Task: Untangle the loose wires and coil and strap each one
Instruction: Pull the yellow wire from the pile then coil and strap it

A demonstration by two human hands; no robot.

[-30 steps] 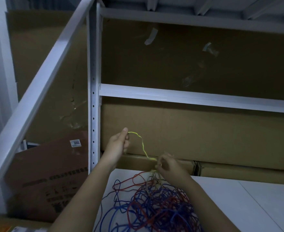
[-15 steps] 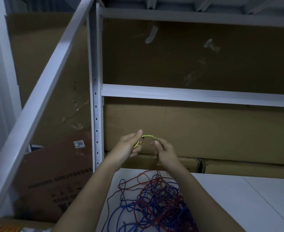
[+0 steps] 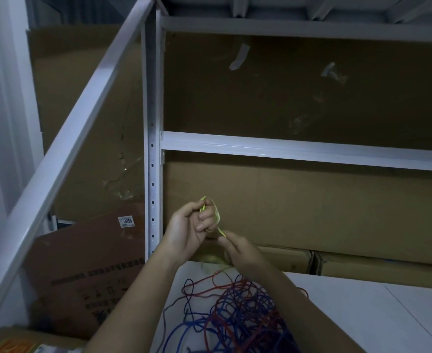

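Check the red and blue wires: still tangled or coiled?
Still tangled: the red and blue wires lie in one loose, crossing heap on the white shelf, unstrapped.

Two hands [image 3: 189, 229], one yellow wire [image 3: 216, 215], one red-and-blue tangle [image 3: 237, 314].

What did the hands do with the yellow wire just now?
The left hand curled its fingers round the yellow wire, looping it. The right hand came close, then dropped below the left, pinching the wire throughout. The red and blue wire tangle stayed on the white shelf.
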